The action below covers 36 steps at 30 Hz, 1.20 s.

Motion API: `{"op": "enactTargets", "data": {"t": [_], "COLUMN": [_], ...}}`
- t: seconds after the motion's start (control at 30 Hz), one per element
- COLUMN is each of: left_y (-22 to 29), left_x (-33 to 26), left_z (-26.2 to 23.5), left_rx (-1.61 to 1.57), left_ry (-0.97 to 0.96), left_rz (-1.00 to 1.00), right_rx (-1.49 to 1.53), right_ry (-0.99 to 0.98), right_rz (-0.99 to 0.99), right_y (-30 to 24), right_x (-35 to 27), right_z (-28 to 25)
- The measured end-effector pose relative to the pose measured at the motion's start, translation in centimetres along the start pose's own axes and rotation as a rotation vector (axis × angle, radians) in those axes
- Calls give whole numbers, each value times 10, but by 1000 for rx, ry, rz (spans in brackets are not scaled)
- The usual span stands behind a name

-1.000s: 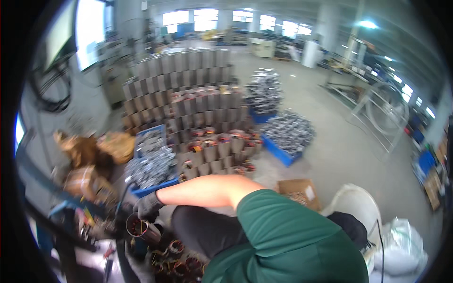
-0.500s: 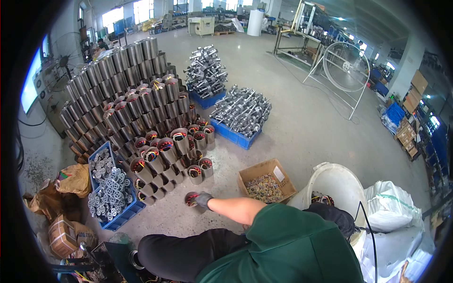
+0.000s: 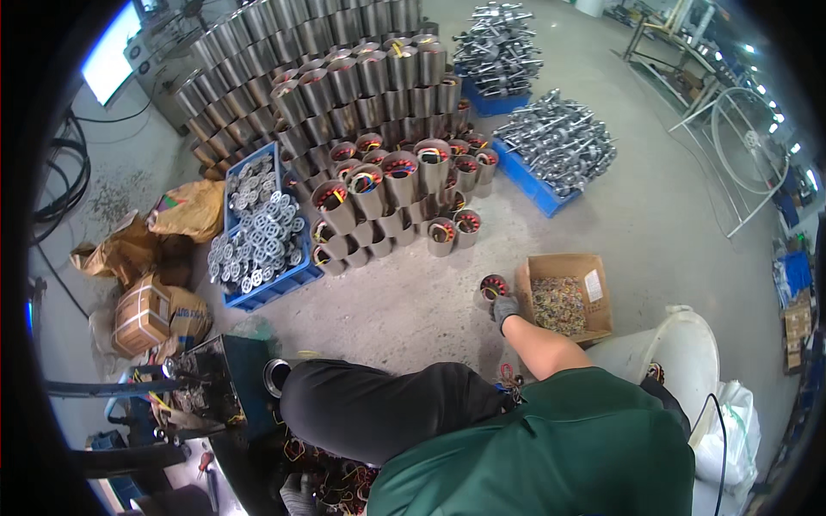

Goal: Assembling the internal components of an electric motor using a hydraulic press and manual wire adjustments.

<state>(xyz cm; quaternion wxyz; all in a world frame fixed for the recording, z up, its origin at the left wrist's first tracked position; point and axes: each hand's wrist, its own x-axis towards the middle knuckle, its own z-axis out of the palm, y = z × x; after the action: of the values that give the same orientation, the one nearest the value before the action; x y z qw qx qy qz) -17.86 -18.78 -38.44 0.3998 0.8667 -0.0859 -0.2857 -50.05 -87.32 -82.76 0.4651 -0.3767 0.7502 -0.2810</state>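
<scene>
My right hand [image 3: 504, 311], in a grey glove, grips the near rim of a metal cylinder [image 3: 487, 294] with red-tipped windings and a yellow wire inside. The cylinder is beside a cardboard box [image 3: 606, 301] holding small multicoloured pieces. At the lower edge my left hand [image 3: 298, 494], also gloved, is partly visible next to wired coils [image 3: 344, 482]; its fingers are not clear. Two similar wired cylinders [image 3: 441, 238] stand apart on the floor, in front of a tall stack of metal cylinders [image 3: 344, 82].
Blue crates of metal shafts [image 3: 551, 202] stand at the back right. A blue crate of grey wheel-like parts [image 3: 258, 297] is at the left, near a carton [image 3: 142, 316]. A white bin [image 3: 688, 331] stands at my right. A dark machine [image 3: 245, 370] is at the lower left.
My view has turned down and to the left. My right hand and the cylinder have moved right, closer to the cardboard box. My left hand has come into view at the lower edge.
</scene>
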Motion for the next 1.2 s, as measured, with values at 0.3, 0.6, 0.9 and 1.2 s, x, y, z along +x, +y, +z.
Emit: {"op": "enactTargets", "data": {"t": [0.3,0.6,0.9,1.2], "left_y": [-15,-11,51,-36], "left_x": [-27,-30,-52,-54], "left_z": [-13,-7,4,-12], "left_rx": [69,-284,-526,72], "left_ry": [168,96,216,-19], "left_rz": [-75,-255,-429,-321], "right_rx": [147,105,-34,291], "right_ry": [-242,-271,-196,-550], "right_rz": [-19,-164,-170,37], "right_y": [-130,-151,-180,-216], "right_x": [-127,-117,-91,-132], "right_z": [39,173,231,178]}}
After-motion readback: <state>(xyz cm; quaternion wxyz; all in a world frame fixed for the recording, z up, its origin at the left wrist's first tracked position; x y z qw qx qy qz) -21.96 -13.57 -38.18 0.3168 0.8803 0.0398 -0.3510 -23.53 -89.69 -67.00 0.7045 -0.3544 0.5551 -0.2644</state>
